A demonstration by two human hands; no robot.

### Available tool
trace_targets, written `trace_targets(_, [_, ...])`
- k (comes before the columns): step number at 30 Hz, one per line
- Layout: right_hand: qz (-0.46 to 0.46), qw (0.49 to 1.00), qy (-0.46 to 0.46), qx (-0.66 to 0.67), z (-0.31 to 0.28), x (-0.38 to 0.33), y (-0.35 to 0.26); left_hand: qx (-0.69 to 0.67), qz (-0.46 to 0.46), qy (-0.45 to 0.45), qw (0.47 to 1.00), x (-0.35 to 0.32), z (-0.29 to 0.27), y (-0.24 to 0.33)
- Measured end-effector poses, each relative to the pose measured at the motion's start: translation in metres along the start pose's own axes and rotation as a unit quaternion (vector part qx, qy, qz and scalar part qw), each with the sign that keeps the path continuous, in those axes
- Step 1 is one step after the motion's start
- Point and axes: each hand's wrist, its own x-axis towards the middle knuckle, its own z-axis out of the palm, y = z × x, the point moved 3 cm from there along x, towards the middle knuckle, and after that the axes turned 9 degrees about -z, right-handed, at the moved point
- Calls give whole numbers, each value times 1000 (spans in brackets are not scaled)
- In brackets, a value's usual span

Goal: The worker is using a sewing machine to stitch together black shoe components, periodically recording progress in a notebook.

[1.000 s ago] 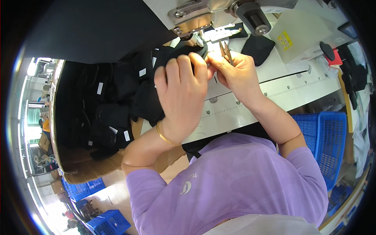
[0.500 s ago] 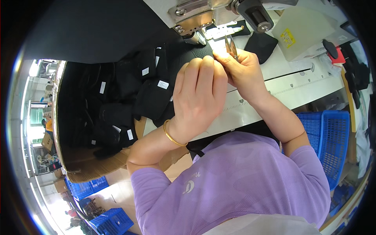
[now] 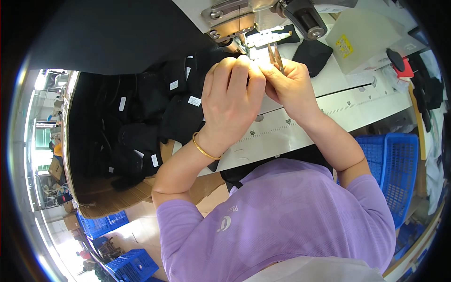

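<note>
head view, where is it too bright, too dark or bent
In the head view, glare whitens the area behind the snips in the right hand; in the head view, the black fabric pieces at left sink into dark; the head view's fisheye curves the left edge of the cardboard box.

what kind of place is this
Most likely a sewing workshop or garment factory: what looks like a sewing machine stands over the table, the right hand holds small metal snips, and a cardboard box is heaped with labelled black fabric pieces.
</note>
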Motion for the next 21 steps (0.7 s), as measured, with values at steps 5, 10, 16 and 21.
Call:
trace_targets(5, [3,1000,1,-10,2,0,-2,-7,-3,5,1000,-1,1,-2])
trace_targets(10, [7,1000,-6,-19,0,0,-2,-18,-5,3,1000,1,0,-3])
trace_targets(16, [14,1000,-4,-19,1,0,-4,-16,-19,-1,1000,-1,2,-4])
trace_targets(21, [11,1000,-6,-4,0,0,-2,-19,-14,-5,1000,0,4,-5])
